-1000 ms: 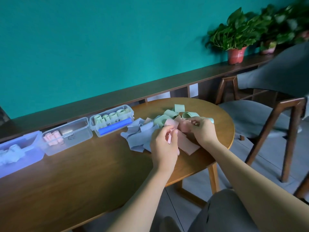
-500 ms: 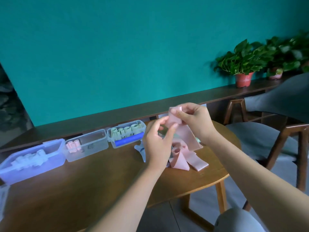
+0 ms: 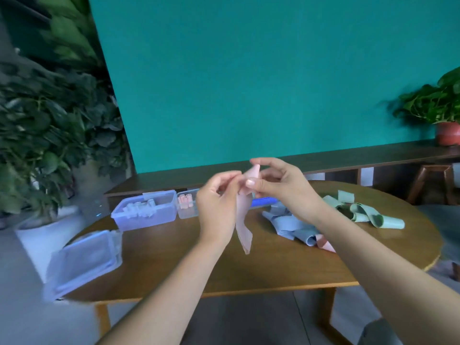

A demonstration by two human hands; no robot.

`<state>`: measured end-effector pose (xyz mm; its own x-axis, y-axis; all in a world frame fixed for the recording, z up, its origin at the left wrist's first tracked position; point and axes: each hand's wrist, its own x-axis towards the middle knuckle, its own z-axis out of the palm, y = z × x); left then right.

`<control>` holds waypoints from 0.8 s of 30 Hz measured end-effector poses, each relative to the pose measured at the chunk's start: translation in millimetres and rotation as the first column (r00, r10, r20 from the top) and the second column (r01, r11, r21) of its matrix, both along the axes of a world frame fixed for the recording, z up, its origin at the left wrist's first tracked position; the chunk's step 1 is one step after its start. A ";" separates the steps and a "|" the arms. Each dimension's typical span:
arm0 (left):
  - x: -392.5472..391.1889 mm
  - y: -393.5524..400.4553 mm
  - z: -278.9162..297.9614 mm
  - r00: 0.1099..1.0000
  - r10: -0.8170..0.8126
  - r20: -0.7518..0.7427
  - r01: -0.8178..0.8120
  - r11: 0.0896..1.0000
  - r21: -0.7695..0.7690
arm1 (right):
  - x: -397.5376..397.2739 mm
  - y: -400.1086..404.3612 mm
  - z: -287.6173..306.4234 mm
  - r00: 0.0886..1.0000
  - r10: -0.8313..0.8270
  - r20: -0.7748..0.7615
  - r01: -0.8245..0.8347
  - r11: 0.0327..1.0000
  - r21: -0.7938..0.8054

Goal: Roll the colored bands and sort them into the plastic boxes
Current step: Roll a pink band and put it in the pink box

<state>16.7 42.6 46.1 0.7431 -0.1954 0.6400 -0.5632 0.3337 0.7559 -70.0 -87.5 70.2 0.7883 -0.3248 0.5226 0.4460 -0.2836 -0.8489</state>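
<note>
A teal wall (image 3: pixel 249 83) backs the scene, with large leafy plants (image 3: pixel 49 120) at the left and a potted plant (image 3: pixel 443 113) on a long wooden shelf (image 3: pixel 373 155) at the right. In front stands the rounded wooden worktop (image 3: pixel 249 265). On its left end lies a lidded plastic box (image 3: pixel 82 260), beyond it an open box (image 3: pixel 146 212) holding pale rolls, and just beside that a smaller open box (image 3: pixel 186 207) with pink rolls. Loose blue bands (image 3: pixel 288 225) lie heaped at mid-worktop, green bands (image 3: pixel 361 212) to their right. Above the worktop, the left hand (image 3: pixel 219 207) and right hand (image 3: pixel 278 185) hold a pink band (image 3: pixel 242 215) between them: the fingers of both are curled, pinching its upper end, while its tail hangs down freely.
</note>
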 end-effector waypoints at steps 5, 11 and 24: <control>16.8 47.4 -5.5 0.994 0.106 0.000 -0.106 0.994 0.035 | 21.9 33.5 -7.1 0.996 0.004 -0.094 -0.024 0.977 -0.210; 24.2 87.7 -11.8 0.987 0.154 -0.045 -0.150 0.986 0.080 | 42.3 61.6 -22.2 0.995 -0.046 -0.094 0.011 0.939 -0.344; 44.2 131.7 -43.3 0.953 0.299 0.044 -0.299 0.914 0.273 | 50.3 75.3 -30.8 0.990 -0.056 -0.129 -0.008 0.894 -0.448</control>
